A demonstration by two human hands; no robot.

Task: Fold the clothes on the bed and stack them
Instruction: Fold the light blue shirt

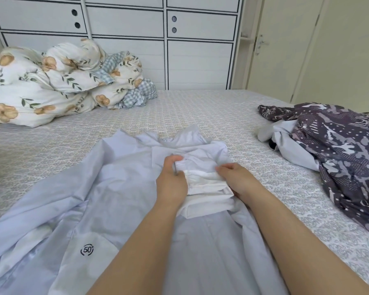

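— Where does the folding stand?

— Early, I'd judge. Your wide bed with its pale patterned cover (200, 111) holds no finished stack that I can see. The largest piece, the pale lilac thin jacket with a round "50" logo (107, 199), lies spread open across the near middle, unfolded.

— And the rest?

— To your right the dark purple patterned garment (341, 141) sits crumpled near the edge, with a grey-white cloth (285, 135) bunched against it; both look untouched. The floral duvet (41, 86) is heaped at the far left, before the white drawer cabinet (126, 28).

— What are you holding?

— A small white folded sleeve cuff with gathered elastic (205, 179), resting on top of the jacket. Your left hand (172, 179) pinches its left edge, fingers curled round the fabric. Your right hand (237, 177) grips its right side, fingertips tucked on the cloth.

— So what remains?

— Nearly everything: finish this jacket, then fold the two pieces on the right and stack all.
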